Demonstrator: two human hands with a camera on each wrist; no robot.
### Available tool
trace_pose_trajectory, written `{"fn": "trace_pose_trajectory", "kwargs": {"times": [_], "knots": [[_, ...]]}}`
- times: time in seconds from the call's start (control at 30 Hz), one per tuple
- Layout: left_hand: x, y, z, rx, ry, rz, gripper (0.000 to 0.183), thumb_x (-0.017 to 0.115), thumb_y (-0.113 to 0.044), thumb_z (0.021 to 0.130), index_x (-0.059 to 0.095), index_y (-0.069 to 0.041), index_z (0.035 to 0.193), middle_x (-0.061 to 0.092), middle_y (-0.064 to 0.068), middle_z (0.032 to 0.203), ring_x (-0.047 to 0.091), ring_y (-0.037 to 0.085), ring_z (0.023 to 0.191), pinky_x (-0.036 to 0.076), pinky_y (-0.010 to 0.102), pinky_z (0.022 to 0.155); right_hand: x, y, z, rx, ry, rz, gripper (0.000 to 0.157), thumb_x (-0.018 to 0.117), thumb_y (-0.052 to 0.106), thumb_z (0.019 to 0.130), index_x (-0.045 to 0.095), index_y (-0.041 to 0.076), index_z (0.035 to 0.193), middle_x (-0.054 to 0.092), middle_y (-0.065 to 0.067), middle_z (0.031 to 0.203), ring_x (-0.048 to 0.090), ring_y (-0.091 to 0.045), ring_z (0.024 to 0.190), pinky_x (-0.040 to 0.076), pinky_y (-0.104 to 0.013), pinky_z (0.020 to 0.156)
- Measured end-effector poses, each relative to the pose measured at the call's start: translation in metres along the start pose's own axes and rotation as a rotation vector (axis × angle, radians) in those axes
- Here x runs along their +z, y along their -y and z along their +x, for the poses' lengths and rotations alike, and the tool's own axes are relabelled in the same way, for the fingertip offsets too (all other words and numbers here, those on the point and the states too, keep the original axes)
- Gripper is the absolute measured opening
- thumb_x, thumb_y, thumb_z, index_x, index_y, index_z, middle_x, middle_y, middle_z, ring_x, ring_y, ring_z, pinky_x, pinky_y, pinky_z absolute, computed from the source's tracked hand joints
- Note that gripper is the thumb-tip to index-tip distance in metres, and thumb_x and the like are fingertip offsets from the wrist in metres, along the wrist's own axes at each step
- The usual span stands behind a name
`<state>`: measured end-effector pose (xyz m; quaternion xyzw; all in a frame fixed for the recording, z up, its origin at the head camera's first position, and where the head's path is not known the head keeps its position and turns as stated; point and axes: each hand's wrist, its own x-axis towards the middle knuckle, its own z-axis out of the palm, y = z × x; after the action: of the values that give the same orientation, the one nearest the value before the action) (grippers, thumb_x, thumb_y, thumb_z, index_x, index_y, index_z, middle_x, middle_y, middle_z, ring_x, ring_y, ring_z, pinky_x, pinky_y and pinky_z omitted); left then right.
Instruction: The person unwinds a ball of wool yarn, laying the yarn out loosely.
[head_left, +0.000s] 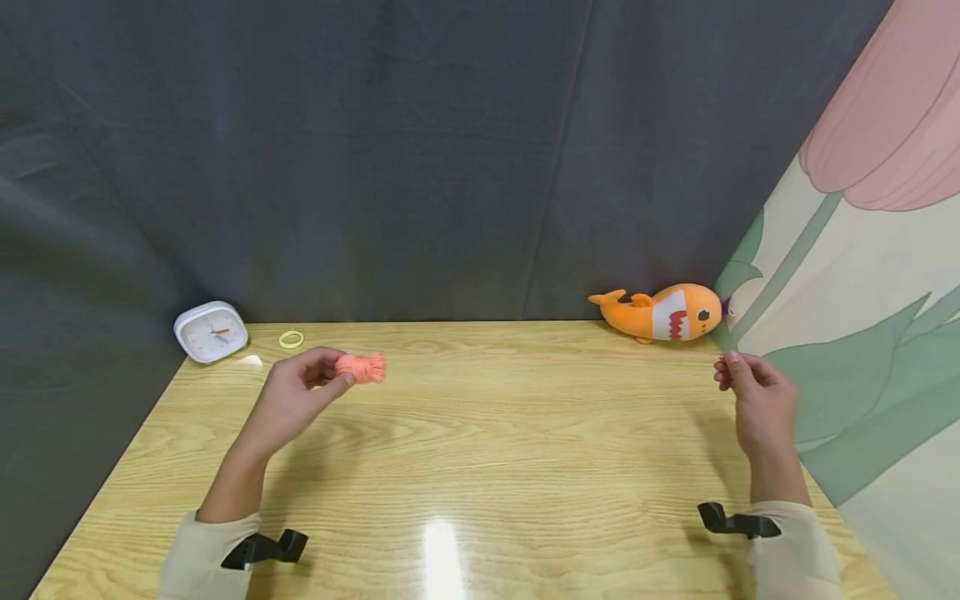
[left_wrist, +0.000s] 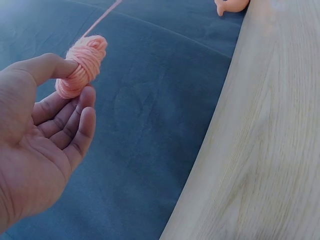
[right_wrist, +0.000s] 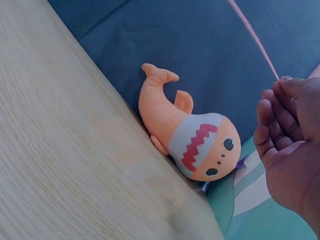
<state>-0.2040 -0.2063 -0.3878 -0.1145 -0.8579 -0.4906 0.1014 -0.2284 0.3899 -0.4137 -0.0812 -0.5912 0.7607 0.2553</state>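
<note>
The yarn (head_left: 362,367) was up off the table (head_left: 525,433), held in the left grip (head_left: 296,396) by one end, thumb on one face and fingertips against the other. That light hold left the far end uncovered, probably so that the strand (right_wrist: 254,42) could run off without snagging. The right grip (head_left: 761,404) was closed to a fine pinch, thumb tip on the strand, which suited something so thin. The strand ran straight in both wrist views, so the wide spacing of the two seemed meant to keep it drawn out; its middle could not be made out from the head.

Both forearms reached forward, well apart, leaning inward, with the right one steeper. The right grip's spare fingers were curled.

The clock (head_left: 212,332), ring (head_left: 291,339) and toy (head_left: 660,315) sat along the back of the table, apparently out of the way.
</note>
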Motion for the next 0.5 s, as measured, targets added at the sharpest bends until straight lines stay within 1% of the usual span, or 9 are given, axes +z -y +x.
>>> {"fn": "trace_pose_trajectory", "kwargs": {"times": [0.1,0.2,0.3,0.4,0.5], "knots": [[-0.002,0.001,0.0,-0.007,0.014,-0.019,0.026,0.073,-0.015,0.096,0.07,0.001,0.117,0.07,0.008,0.097,0.064,0.005,0.083,0.055,0.019,0.072,-0.004,-0.002,0.002,0.024,-0.037,0.01,0.012,0.073,0.01,0.095,0.074,0.0,0.092,0.075,-0.003,0.078,0.068,-0.011,0.065,0.056,-0.017,0.06],[-0.005,0.001,-0.001,-0.01,0.023,-0.037,0.026,0.074,-0.015,0.097,0.07,0.001,0.117,0.069,0.003,0.096,0.065,0.005,0.082,0.056,0.019,0.071,-0.006,-0.004,0.004,0.044,-0.074,0.016,0.013,0.073,0.011,0.095,0.074,-0.001,0.091,0.074,-0.003,0.077,0.067,-0.011,0.064,0.056,-0.017,0.058],[-0.008,0.001,-0.002,-0.008,0.015,-0.054,0.026,0.073,-0.015,0.097,0.07,0.001,0.117,0.069,-0.002,0.095,0.065,0.005,0.082,0.056,0.019,0.071,-0.009,-0.006,0.004,0.059,-0.102,0.012,0.014,0.073,0.013,0.095,0.074,0.0,0.088,0.074,-0.002,0.075,0.067,-0.01,0.063,0.055,-0.017,0.057],[-0.01,0.0,-0.003,-0.011,0.002,-0.064,0.027,0.073,-0.014,0.096,0.07,0.002,0.118,0.068,-0.004,0.095,0.064,0.004,0.082,0.056,0.018,0.072,-0.013,-0.008,0.004,0.086,-0.084,-0.014,0.014,0.072,0.014,0.096,0.075,0.002,0.088,0.075,0.0,0.076,0.068,-0.009,0.063,0.055,-0.017,0.058],[-0.009,0.0,-0.002,-0.026,0.012,-0.058,0.028,0.073,-0.015,0.097,0.069,0.002,0.118,0.069,0.001,0.097,0.065,0.004,0.083,0.056,0.018,0.073,-0.017,-0.014,0.001,0.114,-0.016,-0.083,0.014,0.071,0.017,0.098,0.076,0.007,0.089,0.075,0.003,0.077,0.068,-0.007,0.065,0.056,-0.017,0.06]]}}
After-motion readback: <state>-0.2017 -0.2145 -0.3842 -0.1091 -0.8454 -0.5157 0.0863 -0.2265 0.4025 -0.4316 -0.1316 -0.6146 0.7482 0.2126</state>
